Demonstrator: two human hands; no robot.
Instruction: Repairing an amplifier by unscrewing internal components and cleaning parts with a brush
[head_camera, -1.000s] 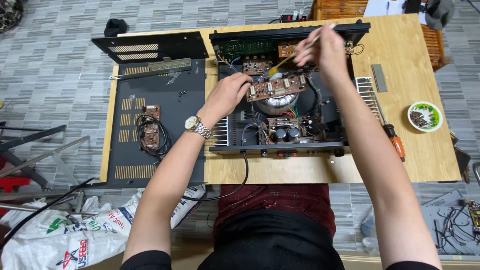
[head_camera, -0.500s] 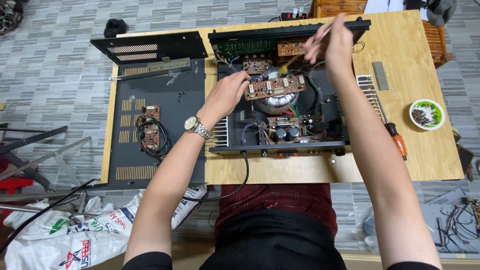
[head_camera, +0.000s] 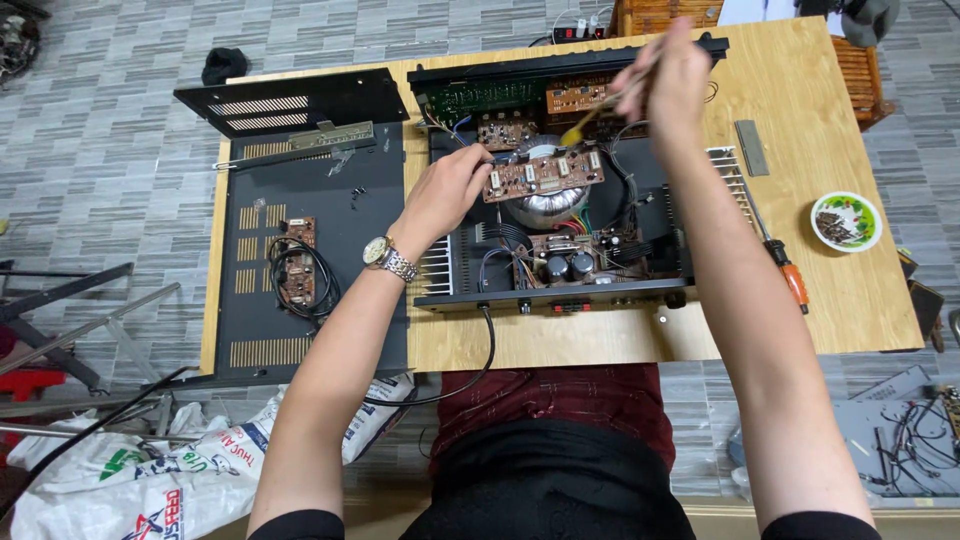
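Since the earlier frames your right hand (head_camera: 672, 82) has lifted a little toward the far edge of the bench (head_camera: 560, 345), and the brown circuit board (head_camera: 543, 174) your left hand (head_camera: 447, 192) steadies has tipped up slightly over the open amplifier chassis (head_camera: 560, 180). Your left fingers are closed on the board's near-left end, clamped on its edge, with a metal wristwatch (head_camera: 385, 258) on that wrist. Your right fingers are pinched together on the wooden handle of a small brush (head_camera: 592, 117), its yellowish tip pointing down at the board's far edge; motion blur hides just how the fingers sit. That board hangs tilted above the round silver transformer (head_camera: 540, 208) in the middle of the chassis, which lies across the centre of the bench with its front panel toward you. Left of it, the black top cover (head_camera: 300, 290) lies flat along the bench's left edge, with a smaller circuit board and coiled black wire (head_camera: 298, 262) resting on it, and a black vented panel (head_camera: 290, 102) sits at the far-left corner. Toward the right edge lie an orange-handled screwdriver (head_camera: 785, 270) and a white and green bowl (head_camera: 846, 221) of small parts, well apart from your hands. A black cable (head_camera: 487, 350) runs off the near edge.
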